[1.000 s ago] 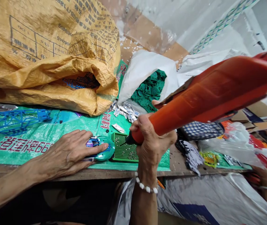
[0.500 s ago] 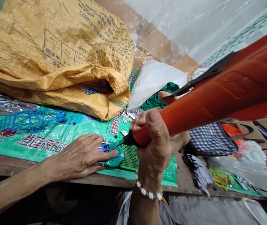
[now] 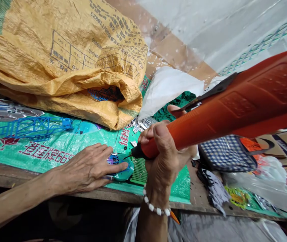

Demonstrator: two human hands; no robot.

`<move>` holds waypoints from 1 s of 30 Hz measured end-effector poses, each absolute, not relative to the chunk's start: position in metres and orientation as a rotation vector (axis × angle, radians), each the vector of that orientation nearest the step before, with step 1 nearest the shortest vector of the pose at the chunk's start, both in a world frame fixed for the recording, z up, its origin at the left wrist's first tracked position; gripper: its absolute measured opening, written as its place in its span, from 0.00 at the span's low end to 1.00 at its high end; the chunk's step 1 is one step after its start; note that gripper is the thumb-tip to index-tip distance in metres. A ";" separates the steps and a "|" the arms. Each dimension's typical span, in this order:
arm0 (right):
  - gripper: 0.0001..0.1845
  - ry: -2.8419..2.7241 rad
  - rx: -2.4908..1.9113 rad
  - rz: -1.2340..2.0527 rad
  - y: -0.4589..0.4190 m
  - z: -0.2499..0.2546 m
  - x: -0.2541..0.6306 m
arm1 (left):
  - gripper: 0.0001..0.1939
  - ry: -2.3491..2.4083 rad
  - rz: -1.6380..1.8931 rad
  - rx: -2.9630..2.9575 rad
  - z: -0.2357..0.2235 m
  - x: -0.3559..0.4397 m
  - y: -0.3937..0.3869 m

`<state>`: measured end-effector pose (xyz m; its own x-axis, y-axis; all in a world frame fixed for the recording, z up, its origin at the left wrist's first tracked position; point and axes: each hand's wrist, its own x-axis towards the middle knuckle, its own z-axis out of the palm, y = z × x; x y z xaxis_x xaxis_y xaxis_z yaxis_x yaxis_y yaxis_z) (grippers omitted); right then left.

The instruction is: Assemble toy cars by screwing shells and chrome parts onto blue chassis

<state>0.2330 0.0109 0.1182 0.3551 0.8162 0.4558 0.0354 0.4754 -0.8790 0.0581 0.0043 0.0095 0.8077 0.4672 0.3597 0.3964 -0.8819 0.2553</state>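
Observation:
My right hand is wrapped round a red electric screwdriver, its thumb along the body near a black lever. The thin bit points left and down at a teal plastic toy part with blue and purple pieces in it. Whether the tip touches a screw there is too small to tell. My left hand holds this part against the green sheet, thumb across its top and fingers over its left side, which they hide. Beside the part lies a green gridded tray with tiny bits, probably screws, on it.
A big yellow woven sack covers the back left, blue frames inside its mouth. One blue plastic frame lies before it, near silvery parts. Behind my right hand is a white bag of dark green pieces. A checked bag stands right.
The screwdriver's rear end has dropped lower in view, with my right hand shifted slightly left and down. My left hand stays on the toy part.

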 end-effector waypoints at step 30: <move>0.11 -1.084 -0.942 0.531 0.004 0.121 0.255 | 0.30 0.640 0.627 2.898 0.005 0.054 0.009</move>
<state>0.2550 0.0040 0.1211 0.4034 0.7647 0.5026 0.0719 0.5211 -0.8505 0.0539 0.0090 0.0054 0.8262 0.4242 0.3708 0.3796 -0.9054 0.1901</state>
